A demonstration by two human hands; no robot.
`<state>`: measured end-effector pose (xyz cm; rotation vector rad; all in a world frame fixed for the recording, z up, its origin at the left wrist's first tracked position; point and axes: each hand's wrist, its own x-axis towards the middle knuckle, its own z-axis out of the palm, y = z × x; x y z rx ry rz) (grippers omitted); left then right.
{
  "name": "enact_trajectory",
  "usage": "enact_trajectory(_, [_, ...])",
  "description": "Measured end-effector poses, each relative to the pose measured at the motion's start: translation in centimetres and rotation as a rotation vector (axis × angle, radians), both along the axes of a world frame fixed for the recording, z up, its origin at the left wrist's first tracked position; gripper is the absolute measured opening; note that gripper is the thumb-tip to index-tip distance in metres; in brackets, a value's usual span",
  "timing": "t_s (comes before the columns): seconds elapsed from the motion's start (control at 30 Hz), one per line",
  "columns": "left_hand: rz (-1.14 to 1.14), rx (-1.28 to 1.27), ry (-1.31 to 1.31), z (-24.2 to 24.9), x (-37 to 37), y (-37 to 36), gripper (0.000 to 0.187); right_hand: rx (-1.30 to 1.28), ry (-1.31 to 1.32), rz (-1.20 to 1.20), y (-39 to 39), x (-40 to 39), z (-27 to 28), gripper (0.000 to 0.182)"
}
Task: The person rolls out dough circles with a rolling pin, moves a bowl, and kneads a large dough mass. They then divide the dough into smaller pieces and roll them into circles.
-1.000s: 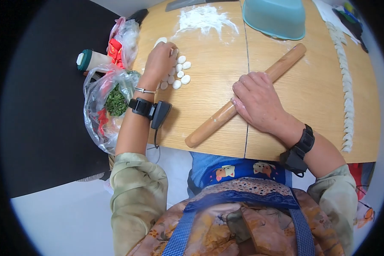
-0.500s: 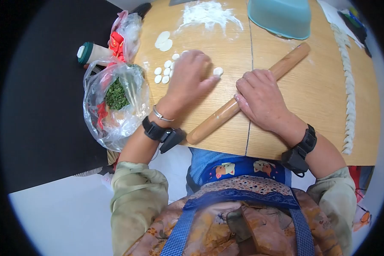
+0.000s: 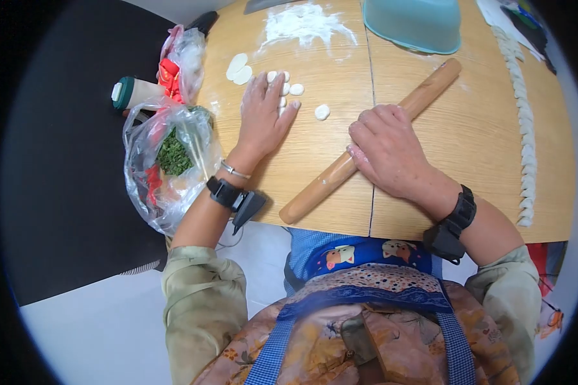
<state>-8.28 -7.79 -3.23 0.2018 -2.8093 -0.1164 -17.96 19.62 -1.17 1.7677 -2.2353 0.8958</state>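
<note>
My left hand (image 3: 263, 114) lies palm down with its fingers spread over a group of small dough discs (image 3: 297, 89), hiding some of them. A single dough disc (image 3: 322, 112) rests apart, to the right of that hand. My right hand (image 3: 389, 149) is wrapped around the middle of a wooden rolling pin (image 3: 327, 183), which lies diagonally on the wooden table (image 3: 443, 173). Two thin, flat dough wrappers (image 3: 242, 75) lie just beyond my left fingertips.
White flour (image 3: 308, 25) is spread at the far side, beside a light-blue basin (image 3: 412, 24). Down the right side runs a row of shaped dough pieces (image 3: 526, 141). At left are a plastic bag of chopped greens (image 3: 175, 154) and a lidded cup (image 3: 138, 94).
My left hand has moved left and its fingers have spread flat over the dough discs. My right hand still holds the rolling pin. The camera view has shifted slightly.
</note>
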Motion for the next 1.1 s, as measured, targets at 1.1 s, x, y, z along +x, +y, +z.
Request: enact_trajectory(1.1, [-0.278,0.561,-0.168,4.3,-2.0,4.0,0.014,0.006,-0.002,0.011,-0.1,-0.1,-0.3,0.019])
